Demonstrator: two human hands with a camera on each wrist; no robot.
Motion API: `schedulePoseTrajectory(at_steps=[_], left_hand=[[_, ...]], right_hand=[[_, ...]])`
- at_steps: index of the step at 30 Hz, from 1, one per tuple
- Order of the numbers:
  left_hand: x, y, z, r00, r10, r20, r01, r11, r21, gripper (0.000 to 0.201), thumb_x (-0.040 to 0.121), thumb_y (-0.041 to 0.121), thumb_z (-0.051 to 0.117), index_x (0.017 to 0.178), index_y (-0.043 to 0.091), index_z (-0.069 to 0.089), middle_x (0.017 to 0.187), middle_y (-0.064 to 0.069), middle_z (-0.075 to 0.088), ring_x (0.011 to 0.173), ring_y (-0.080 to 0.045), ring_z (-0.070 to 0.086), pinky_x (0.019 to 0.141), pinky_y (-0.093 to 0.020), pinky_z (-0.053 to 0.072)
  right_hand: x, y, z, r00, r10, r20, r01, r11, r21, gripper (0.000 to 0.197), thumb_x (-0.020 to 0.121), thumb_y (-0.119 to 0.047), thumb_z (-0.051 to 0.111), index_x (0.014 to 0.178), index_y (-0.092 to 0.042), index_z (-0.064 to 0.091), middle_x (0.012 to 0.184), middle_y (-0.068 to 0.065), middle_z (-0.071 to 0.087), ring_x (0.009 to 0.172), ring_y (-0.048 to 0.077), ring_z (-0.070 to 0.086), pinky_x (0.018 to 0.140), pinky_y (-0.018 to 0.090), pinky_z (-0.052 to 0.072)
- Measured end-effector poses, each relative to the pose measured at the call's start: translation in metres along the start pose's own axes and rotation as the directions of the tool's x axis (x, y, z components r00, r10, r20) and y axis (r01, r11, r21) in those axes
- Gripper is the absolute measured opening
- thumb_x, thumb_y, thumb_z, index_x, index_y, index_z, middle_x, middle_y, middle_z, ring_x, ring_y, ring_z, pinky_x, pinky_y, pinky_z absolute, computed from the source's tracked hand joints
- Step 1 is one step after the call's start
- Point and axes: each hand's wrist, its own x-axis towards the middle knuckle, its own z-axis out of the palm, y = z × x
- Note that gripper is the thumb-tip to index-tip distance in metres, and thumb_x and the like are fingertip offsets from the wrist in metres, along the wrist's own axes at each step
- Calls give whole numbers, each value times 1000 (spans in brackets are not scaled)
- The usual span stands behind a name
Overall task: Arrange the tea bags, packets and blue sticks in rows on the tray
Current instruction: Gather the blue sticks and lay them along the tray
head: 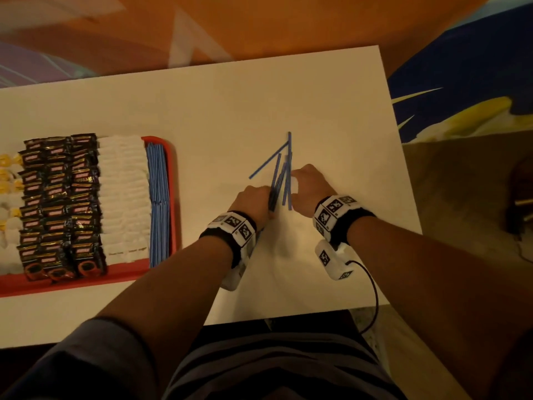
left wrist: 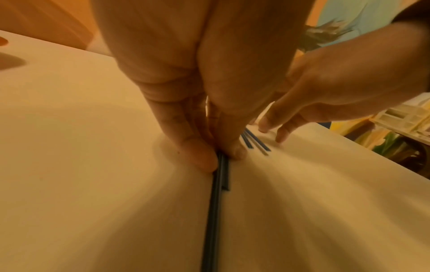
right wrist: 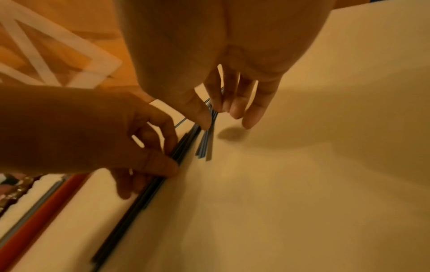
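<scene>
Several loose blue sticks [head: 289, 145] lie fanned on the white table [head: 317, 105] between my hands. My left hand [head: 269, 197] pinches a gathered bundle of sticks [left wrist: 216, 202] between thumb and fingers [left wrist: 202, 158], low against the table. My right hand [head: 292, 183] has straight fingers, their tips touching the other loose sticks [right wrist: 204, 145] from the right. At the left the red tray [head: 174, 180] holds rows of black packets [head: 60, 203], white tea bags [head: 124, 192] and a row of blue sticks [head: 158, 197] along its right edge.
Yellow-wrapped items [head: 8, 168] show at the tray's far left, cut off by the frame. A black cable [head: 373, 298] hangs from my right wrist over the table's near edge. The table's right edge runs close beside my right hand.
</scene>
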Motion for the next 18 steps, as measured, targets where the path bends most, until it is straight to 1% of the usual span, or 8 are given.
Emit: schedulePoseTrajectory(at_steps=[2,4,7,9,12,14,16,18], left_hand=[[6,0,-9,998,-20,-57,19,1000,-22,13,92,17,63,101,14,55,109,-17,61,102,-38,61,80,-37,47],[11,0,-19,989,-52,-137,43,997,-66,15,91,20,64,100,13,54,108,-15,61,100,-36,60,81,-39,49],[21,-3,-31,960,-108,-260,77,989,-125,44,91,37,67,121,8,53,123,-14,52,114,-33,51,93,-42,46],[27,-2,-35,963,-154,-223,124,982,-141,69,88,51,67,136,7,45,137,-13,42,127,-34,42,104,-44,42],[33,12,-30,976,-171,-138,160,983,-91,85,79,63,71,137,8,42,135,-13,42,124,-35,44,102,-46,43],[33,26,-21,977,-159,-139,151,986,-67,70,82,47,73,133,9,43,130,-14,45,119,-36,48,97,-45,46],[30,39,-14,974,-172,-149,163,984,-68,50,89,26,68,129,8,44,128,-15,47,117,-37,51,93,-44,47],[28,49,-12,969,-194,-150,182,979,-91,37,93,15,61,125,5,47,127,-17,50,116,-37,54,89,-40,47]], right_hand=[[2,0,5,999,-43,23,42,997,57,59,90,-18,62,144,-11,40,143,10,37,133,26,37,110,31,32],[5,4,3,999,-50,-6,50,991,120,53,91,-18,60,141,-11,44,142,11,41,134,26,39,112,32,31],[12,14,-7,998,22,-50,-13,983,183,50,90,-16,60,138,-12,47,141,11,43,133,26,41,111,30,32],[14,18,-11,999,41,-31,-35,984,174,51,88,-15,61,137,-15,47,137,8,45,130,25,43,109,29,34],[11,16,-12,999,-16,42,9,986,165,48,86,-11,62,133,-21,53,128,6,50,121,23,50,96,24,39],[7,15,-10,998,-48,39,40,982,187,44,85,-8,62,128,-18,59,123,7,55,112,23,55,86,20,39],[5,18,-9,1000,-1,8,-1,965,262,43,83,-2,60,123,-16,63,120,7,60,109,22,58,83,19,40],[3,23,-7,999,53,-14,-46,946,322,42,81,2,56,118,-16,65,116,6,63,105,20,60,80,18,42]])
